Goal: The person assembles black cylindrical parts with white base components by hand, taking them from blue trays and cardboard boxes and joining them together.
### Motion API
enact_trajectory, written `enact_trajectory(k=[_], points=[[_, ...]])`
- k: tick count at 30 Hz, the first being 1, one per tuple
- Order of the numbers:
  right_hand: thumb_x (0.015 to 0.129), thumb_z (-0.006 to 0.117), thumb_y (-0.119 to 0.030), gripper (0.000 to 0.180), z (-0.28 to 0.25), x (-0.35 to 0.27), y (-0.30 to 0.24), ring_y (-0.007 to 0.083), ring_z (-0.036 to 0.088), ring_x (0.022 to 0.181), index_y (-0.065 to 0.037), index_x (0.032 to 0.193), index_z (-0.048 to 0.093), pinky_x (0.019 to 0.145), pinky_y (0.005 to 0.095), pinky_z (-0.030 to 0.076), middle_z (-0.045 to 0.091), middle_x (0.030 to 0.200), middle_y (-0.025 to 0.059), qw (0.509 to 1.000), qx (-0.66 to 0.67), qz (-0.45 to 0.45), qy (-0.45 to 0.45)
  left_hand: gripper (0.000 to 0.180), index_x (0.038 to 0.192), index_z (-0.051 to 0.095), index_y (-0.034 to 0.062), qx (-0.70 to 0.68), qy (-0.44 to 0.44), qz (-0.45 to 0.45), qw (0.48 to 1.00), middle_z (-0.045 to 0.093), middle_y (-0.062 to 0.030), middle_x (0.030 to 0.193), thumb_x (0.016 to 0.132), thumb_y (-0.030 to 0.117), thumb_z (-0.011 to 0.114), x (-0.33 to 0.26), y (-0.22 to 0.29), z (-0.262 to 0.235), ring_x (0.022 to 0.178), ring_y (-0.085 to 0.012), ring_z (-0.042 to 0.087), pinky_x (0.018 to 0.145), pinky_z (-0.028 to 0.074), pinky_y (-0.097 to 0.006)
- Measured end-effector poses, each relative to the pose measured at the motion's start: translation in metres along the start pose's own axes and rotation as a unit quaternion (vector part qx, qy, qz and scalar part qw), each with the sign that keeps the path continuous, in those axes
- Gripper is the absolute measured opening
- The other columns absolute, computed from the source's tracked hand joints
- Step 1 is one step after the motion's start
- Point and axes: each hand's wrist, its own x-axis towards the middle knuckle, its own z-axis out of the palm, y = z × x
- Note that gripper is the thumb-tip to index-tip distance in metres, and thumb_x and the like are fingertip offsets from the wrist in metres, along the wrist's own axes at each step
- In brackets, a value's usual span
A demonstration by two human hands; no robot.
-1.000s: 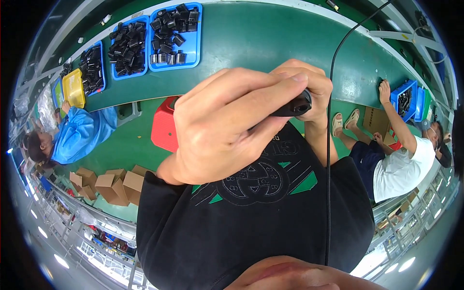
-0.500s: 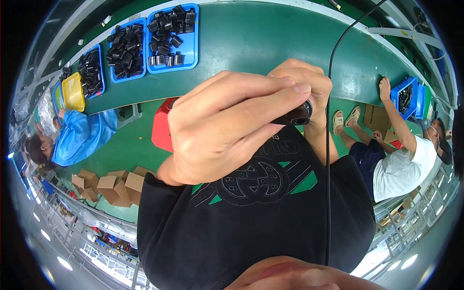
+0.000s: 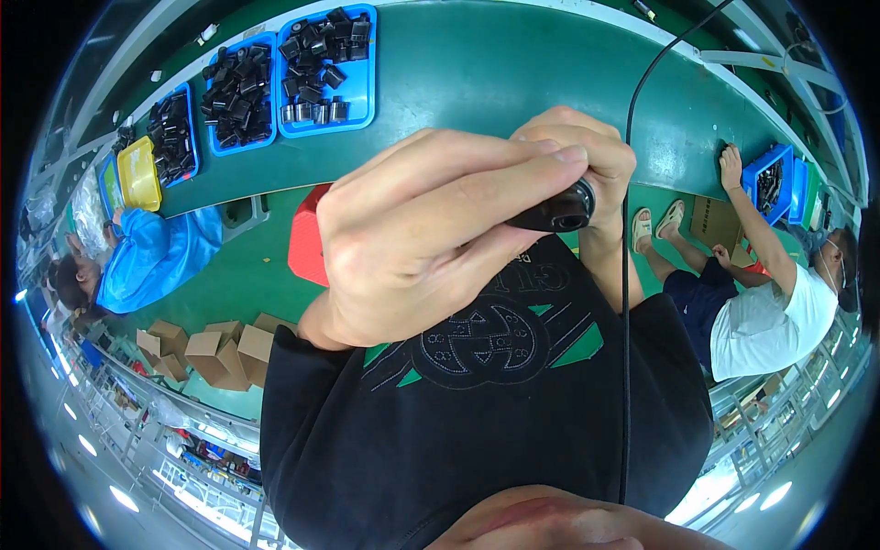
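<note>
A glossy black plastic piece with a rounded end and an opening in it is held up before my chest. My left hand closes on it from the left, thumb and fingers pinching its side. My right hand curls around its far right side, its fingers bent. The fingers of both hands meet at the piece, and its upper part is hidden behind them.
Blue trays of black plastic pieces stand at the table's far left, beside a yellow tray. A black cable hangs right of my hands. A red stool is below. Co-workers sit left and right, near another blue bin.
Both hands have shifted slightly to the right with the black piece, and more of it shows now. At the right, the co-worker's head and body have moved a little.
</note>
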Motion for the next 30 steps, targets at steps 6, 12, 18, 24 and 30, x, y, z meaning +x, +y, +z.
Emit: enact_trajectory(k=[6,12,18,24,30], points=[[0.061,0.075,-0.002,0.034,-0.001,-0.001,0.001,0.0200,0.063,0.066,0.004,0.093,0.067,0.054,0.0276,0.048,0.067,0.080,0.0133,1.000,-0.007,-0.012,-0.005,0.048,0.105,0.067,-0.0053,-0.008,-0.008,0.000,1.000,0.066,-0.0202,0.098,0.058,-0.009,0.076,0.000,-0.002,-0.002,0.086,-0.0234,0.066,0.072,0.053,-0.027],[0.062,0.076,-0.004,0.034,0.000,-0.002,-0.005,0.0203,0.063,0.065,0.004,0.094,0.067,0.053,0.0272,0.048,0.066,0.078,0.0138,0.999,0.027,-0.017,0.001,0.049,0.106,0.067,-0.0049,-0.012,-0.028,-0.005,1.000,0.066,-0.0197,0.098,0.058,-0.010,0.076,-0.001,0.003,-0.005,0.086,-0.0236,0.065,0.072,0.052,-0.027],[0.062,0.075,-0.004,0.034,0.000,-0.001,0.001,0.0211,0.063,0.066,0.005,0.093,0.067,0.054,0.0279,0.049,0.065,0.078,0.0144,0.999,0.037,-0.040,0.002,0.049,0.105,0.067,-0.0048,-0.019,-0.003,0.002,1.000,0.066,-0.0192,0.097,0.058,-0.005,0.077,-0.003,-0.001,-0.001,0.086,-0.0246,0.065,0.072,0.052,-0.029],[0.061,0.075,-0.001,0.034,-0.003,0.000,-0.004,0.0201,0.063,0.065,0.005,0.093,0.067,0.053,0.0274,0.048,0.065,0.078,0.0142,0.998,0.040,-0.045,-0.008,0.049,0.104,0.068,-0.0044,-0.018,0.000,-0.001,1.000,0.067,-0.0187,0.096,0.057,-0.005,0.077,-0.003,0.005,0.000,0.086,-0.0249,0.065,0.072,0.053,-0.029],[0.061,0.075,0.003,0.034,-0.005,0.004,-0.016,0.0174,0.059,0.062,0.006,0.094,0.066,0.051,0.0262,0.045,0.064,0.078,0.0134,0.999,0.001,-0.026,-0.023,0.047,0.103,0.069,-0.0028,-0.006,-0.009,-0.018,1.000,0.068,-0.0166,0.095,0.056,-0.007,0.076,-0.001,0.007,-0.001,0.085,-0.0246,0.066,0.072,0.053,-0.030]])
